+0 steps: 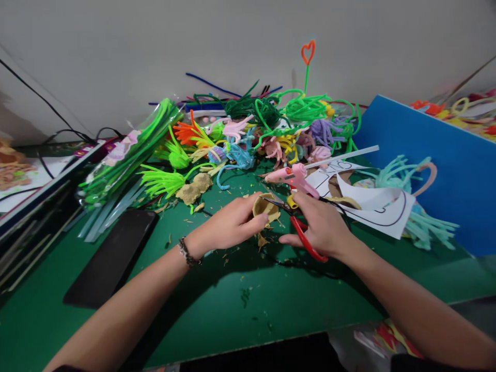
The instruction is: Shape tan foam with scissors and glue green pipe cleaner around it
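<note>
My left hand [234,222] pinches a small tan cup-shaped piece [264,204] with a ragged rim, thumb in front and fingers behind. My right hand [323,225] has its fingers through the red handles of a pair of scissors [303,238]. The blades point left and reach over the rim of the tan piece; whether they are biting into it I cannot tell. Tan scraps [262,240] lie just beneath. Beyond my right hand rests a pink glue gun [296,178] with a pale glue stick [344,156] in its back end. Two joined tan lumps [194,188] lie farther left.
Bundles of coloured pipe cleaners [240,150] crowd the back of the green table [217,315]. A black phone [112,261] lies at left beside clear glue sticks [114,209] and a bag of green pipe cleaners [132,150]. Cut paper [387,212] and a blue board [426,160] are right.
</note>
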The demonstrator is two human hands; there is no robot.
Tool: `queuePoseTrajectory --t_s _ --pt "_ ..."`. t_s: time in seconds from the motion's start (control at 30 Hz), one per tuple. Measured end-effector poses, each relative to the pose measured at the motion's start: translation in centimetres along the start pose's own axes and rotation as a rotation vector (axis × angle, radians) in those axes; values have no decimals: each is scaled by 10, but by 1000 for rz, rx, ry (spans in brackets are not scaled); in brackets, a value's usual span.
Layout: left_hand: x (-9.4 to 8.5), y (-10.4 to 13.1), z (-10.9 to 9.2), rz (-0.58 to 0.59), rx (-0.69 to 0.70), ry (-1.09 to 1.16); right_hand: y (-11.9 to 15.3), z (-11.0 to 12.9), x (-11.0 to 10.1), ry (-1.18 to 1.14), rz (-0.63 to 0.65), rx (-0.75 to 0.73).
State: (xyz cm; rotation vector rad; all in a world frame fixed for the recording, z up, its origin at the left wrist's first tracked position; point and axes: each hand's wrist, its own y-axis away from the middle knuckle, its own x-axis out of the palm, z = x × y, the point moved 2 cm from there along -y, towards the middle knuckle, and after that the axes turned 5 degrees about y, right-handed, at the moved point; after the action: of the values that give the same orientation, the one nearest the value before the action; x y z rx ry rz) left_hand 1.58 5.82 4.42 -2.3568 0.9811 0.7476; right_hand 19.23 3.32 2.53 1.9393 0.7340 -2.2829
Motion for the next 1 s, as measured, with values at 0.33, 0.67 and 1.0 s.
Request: queuePoseTrajectory --t_s 0.33,0.67,1.0 --pt "-4 0 1 4 8 -28 1 2 -5 -32 -55 -30" --pt "3 2 -1 -162 -138 6 2 2 -6 -64 -162 -6" --pt "10 0 3 -58 -88 131 1 5 -2 -52 38 27"
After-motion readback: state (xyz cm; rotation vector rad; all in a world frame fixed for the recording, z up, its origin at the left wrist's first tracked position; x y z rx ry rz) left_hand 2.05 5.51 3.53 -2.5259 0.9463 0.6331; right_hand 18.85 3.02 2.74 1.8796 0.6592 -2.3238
